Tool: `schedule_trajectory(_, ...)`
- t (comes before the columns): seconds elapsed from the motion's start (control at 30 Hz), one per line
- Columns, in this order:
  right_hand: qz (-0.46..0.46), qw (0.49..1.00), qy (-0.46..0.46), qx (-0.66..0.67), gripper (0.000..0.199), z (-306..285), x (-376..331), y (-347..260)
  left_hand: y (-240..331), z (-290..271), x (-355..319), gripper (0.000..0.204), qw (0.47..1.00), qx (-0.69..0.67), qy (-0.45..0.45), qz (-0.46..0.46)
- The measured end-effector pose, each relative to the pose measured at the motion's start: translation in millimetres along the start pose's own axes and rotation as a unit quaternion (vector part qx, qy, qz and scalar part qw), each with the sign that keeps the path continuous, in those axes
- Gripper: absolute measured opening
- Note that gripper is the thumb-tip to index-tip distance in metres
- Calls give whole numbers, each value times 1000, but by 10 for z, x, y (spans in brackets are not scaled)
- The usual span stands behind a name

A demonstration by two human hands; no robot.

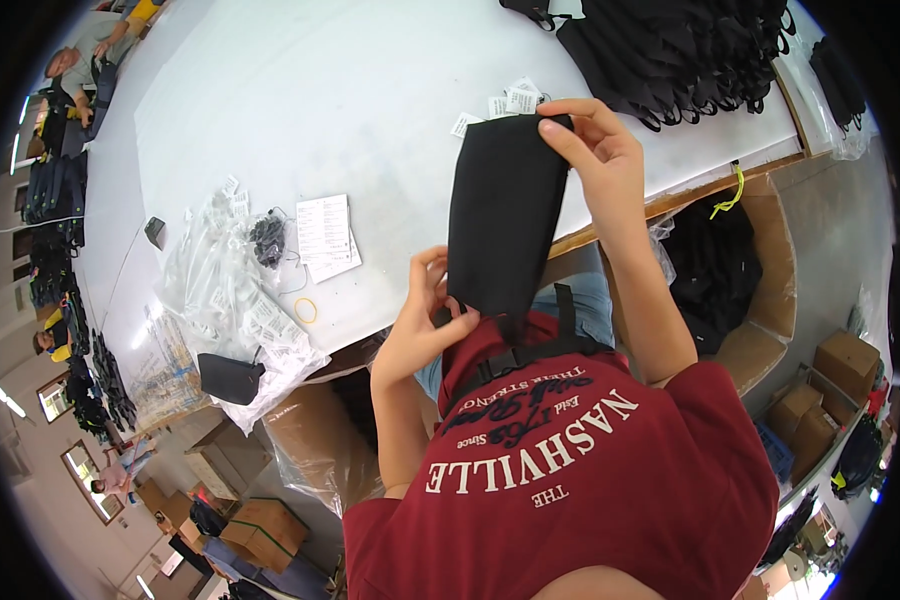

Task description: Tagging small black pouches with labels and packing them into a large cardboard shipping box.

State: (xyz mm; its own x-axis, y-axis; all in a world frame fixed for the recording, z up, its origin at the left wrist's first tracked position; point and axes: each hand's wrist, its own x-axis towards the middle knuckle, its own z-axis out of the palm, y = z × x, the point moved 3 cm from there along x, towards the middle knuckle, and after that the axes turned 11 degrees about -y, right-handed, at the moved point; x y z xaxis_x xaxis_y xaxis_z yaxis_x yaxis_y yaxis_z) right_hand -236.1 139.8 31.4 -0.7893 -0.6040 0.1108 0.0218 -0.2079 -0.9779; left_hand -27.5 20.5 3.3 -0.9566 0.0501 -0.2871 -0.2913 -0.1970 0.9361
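Observation:
A flat black fabric pouch (505, 215) hangs between my two hands, over the near edge of the white table. My right hand (605, 150) pinches its far right corner between thumb and fingers. At the near left corner, the fingers and thumb of my left hand (422, 318) grip the pouch. White paper tags (520, 98) lie on the table just past the pouch's far edge. Around my waist runs a black strap with a buckle (505, 362), close to the pouch's lower end.
A heap of black pouches (670, 50) covers the table's (370, 90) far right. Leftward lie clear plastic bags (210, 255), printed cards (327, 235), a yellow rubber band (305, 310) and a small black case (230, 378). An open cardboard box (778, 265) stands below. Another person (110, 45) works far left.

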Motion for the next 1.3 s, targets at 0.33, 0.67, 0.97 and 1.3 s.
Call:
schedule_trajectory(0.33,99,990,-1,97,22,-131,-178,206,-148,9,-109,59,981,-154,67,94)
schedule_trajectory(0.67,324,889,-245,212,90,408,-815,689,-260,311,-77,50,914,278,289,63)
schedule_trajectory(0.97,306,882,-323,157,91,774,-638,740,-460,83,-309,50,969,94,217,68)
schedule_trajectory(1.3,402,779,-326,355,69,821,-294,1411,-3671,343,-2440,26,776,-376,413,-293)
